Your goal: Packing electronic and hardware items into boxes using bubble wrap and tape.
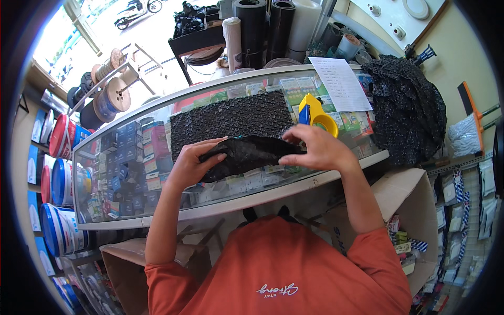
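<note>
Both of my hands hold a black plastic bundle (252, 155) above the front part of a glass display counter (130, 224). My left hand (201, 157) grips its left end, the thumb on the near side. At the right end, my right hand (311, 147) has its thumb and fingers at the edge of the plastic. Under and behind the bundle, a flat sheet of black bubble wrap (232, 116) lies on the glass. A yellow and blue tape dispenser (315, 116) rests just beyond my right hand. What the bundle contains is hidden.
A handwritten paper sheet (340, 84) lies at the back right. Beside it is a large heap of black bubble wrap (407, 110). Rolls of plastic sheeting (250, 33) stand behind the counter. Open cardboard boxes (409, 193) flank me; paint buckets (65, 181) fill shelves at left.
</note>
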Demonstrator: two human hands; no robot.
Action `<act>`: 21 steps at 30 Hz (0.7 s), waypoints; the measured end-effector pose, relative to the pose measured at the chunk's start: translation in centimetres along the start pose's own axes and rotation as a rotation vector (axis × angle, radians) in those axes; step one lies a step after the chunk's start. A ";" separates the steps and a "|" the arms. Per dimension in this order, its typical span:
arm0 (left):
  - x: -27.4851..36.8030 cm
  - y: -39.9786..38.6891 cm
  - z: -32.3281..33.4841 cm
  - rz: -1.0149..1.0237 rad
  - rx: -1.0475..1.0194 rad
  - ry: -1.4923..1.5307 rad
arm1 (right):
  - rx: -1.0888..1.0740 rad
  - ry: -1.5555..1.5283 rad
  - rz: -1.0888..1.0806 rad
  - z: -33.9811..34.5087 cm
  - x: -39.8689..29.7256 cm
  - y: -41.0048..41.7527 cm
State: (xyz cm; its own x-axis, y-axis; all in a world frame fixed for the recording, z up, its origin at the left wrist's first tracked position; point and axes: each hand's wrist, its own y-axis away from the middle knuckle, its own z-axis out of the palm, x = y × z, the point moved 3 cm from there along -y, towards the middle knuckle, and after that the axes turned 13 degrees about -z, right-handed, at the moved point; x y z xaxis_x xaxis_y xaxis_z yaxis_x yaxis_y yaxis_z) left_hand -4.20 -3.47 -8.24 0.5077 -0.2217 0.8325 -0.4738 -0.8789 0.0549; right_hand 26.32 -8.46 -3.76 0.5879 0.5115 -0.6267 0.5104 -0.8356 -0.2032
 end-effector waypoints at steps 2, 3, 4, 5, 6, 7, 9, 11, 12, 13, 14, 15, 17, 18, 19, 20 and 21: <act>0.6 0.5 0.3 0.099 0.035 -0.094 | -0.029 -0.059 0.026 0.3 -0.2 1.8; 0.9 0.7 0.7 0.199 0.073 -0.187 | -0.023 -0.056 0.039 0.3 -0.2 3.0; 1.1 1.3 0.8 0.199 0.068 -0.187 | -0.012 -0.054 -0.030 0.3 -0.5 4.0; 1.5 2.0 1.1 0.244 0.070 -0.277 | -0.002 -0.051 -0.098 0.2 -0.7 5.0; 1.7 2.7 1.4 0.288 0.072 -0.367 | -0.036 -0.069 -0.117 0.2 -1.1 5.9; 1.6 3.3 1.6 0.329 0.062 -0.442 | -0.037 -0.070 -0.114 0.0 -1.4 6.5; 1.4 4.5 2.2 0.316 0.062 -0.570 | -0.248 -0.195 0.040 0.3 -1.6 7.4; 1.1 5.1 2.5 0.364 0.073 -0.576 | -0.271 -0.227 0.190 0.6 -1.8 7.4; 1.1 5.3 2.6 0.415 0.091 -0.584 | -0.064 -0.308 0.250 0.7 -1.4 7.3; 1.0 5.5 2.8 0.416 0.088 -0.584 | 0.145 -0.387 0.308 0.9 -1.0 7.1; 0.9 5.7 3.0 0.441 0.108 -0.580 | 0.212 -0.144 0.145 1.2 -1.3 6.5; 0.8 5.8 3.2 0.465 0.126 -0.575 | 0.212 -0.145 0.147 1.9 -0.9 6.4; 0.9 6.0 3.2 0.452 0.120 -0.576 | 0.037 0.120 -0.022 3.4 -0.4 5.8; 1.0 6.0 3.2 0.442 0.115 -0.576 | -0.006 0.200 -0.039 4.1 -0.2 5.6; 1.1 6.0 3.2 0.444 0.115 -0.575 | -0.005 0.203 -0.038 4.5 0.3 5.5; 1.2 6.0 3.3 0.446 0.107 -0.569 | -0.009 0.256 -0.035 4.9 0.6 5.3; 1.2 6.0 3.3 0.441 0.103 -0.565 | -0.015 0.306 -0.039 5.1 0.6 4.9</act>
State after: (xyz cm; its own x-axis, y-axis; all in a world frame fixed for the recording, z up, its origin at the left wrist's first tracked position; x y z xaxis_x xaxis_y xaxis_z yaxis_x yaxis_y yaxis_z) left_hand -4.11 -10.42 -8.71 0.5926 -0.7249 0.3511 -0.6646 -0.6863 -0.2954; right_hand 25.97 -13.22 -8.98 0.7284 0.5815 -0.3624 0.5441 -0.8124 -0.2098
